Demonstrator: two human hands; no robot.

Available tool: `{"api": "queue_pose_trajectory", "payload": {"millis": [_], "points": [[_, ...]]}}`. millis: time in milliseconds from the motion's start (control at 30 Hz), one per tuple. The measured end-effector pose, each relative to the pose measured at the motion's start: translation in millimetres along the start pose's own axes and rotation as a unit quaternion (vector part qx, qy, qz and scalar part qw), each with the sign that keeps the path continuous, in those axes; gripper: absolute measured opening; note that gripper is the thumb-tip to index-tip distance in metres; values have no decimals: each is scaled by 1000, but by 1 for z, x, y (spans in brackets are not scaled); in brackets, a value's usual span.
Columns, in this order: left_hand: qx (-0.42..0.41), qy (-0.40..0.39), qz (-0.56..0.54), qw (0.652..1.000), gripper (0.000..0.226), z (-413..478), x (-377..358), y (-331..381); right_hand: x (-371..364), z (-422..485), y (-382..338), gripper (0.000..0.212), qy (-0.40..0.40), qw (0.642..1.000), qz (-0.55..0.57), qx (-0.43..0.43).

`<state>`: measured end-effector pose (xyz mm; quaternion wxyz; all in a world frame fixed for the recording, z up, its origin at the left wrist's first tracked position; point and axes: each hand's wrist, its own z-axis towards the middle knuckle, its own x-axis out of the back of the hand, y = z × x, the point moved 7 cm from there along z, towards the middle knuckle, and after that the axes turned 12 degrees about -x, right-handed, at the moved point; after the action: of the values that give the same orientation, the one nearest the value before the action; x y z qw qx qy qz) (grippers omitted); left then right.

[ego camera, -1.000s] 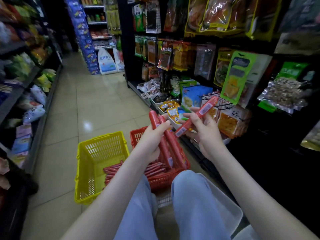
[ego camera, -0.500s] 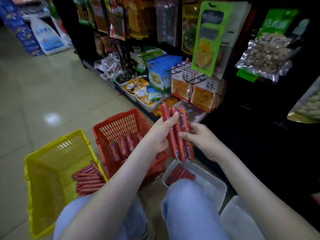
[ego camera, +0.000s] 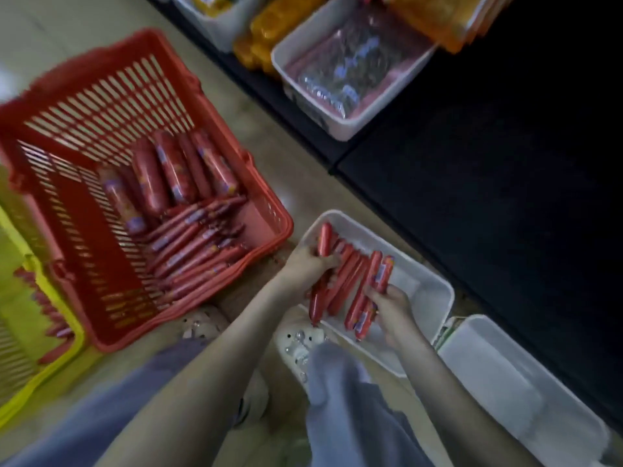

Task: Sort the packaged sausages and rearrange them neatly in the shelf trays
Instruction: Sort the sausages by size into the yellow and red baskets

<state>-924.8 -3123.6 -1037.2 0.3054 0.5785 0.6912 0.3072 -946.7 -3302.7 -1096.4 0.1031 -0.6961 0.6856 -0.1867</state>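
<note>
Sausages (ego camera: pixel 349 279) in thin red wrappers lay side by side in the white tray (ego camera: pixel 433 284) on the floor, slanting across it, with both hands on them. The left hand (ego camera: pixel 308 267) was at the left end of the row, its fingers curled over a few sticks. One stick reached past the knuckles toward the tray's far wall. The right hand (ego camera: pixel 391 308) was at the right end, thumb and fingers gripping the near ends of the last sticks, which carried pale labels (ego camera: pixel 380 274). Blur left the print unreadable; only purple and white patches showed.

Just left of the tray stood a red basket (ego camera: pixel 111 62). It held thick sausages (ego camera: pixel 158 176) with purple labels at the back and a stack of thin sticks (ego camera: pixel 192 254) in front. A yellow basket (ego camera: pixel 43 379) stood just beside it on the left, with more red sticks (ego camera: pixel 43 308) inside. A second white tray (ego camera: pixel 526 392) sat right of the first; its contents could not be made out. On the dark bottom shelf (ego camera: pixel 488 203), another white tray (ego camera: pixel 340 131) held shiny packets (ego camera: pixel 340 72) with blurred purple print, beside orange packs (ego camera: pixel 269 32).
</note>
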Motion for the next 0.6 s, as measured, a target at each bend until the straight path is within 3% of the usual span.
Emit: {"api": "queue_pose_trajectory", "payload": {"millis": [133,200,267,500,600], "points": [[54,-15,28,998,21,24,-5,-51,9,53,38,14,88,995,-8,-46],[56,-25,64,996,26,33,-7,-69,8,69,41,17,100,994,-34,-34],[43,-27,100,994,28,40,-6,-78,3,79,41,5,91,992,-87,-3],[20,18,174,984,38,52,-7,-89,7,77,39,44,106,971,-201,76],[10,2,198,980,47,54,-16,-91,8,74,34,42,109,960,-237,106]]}}
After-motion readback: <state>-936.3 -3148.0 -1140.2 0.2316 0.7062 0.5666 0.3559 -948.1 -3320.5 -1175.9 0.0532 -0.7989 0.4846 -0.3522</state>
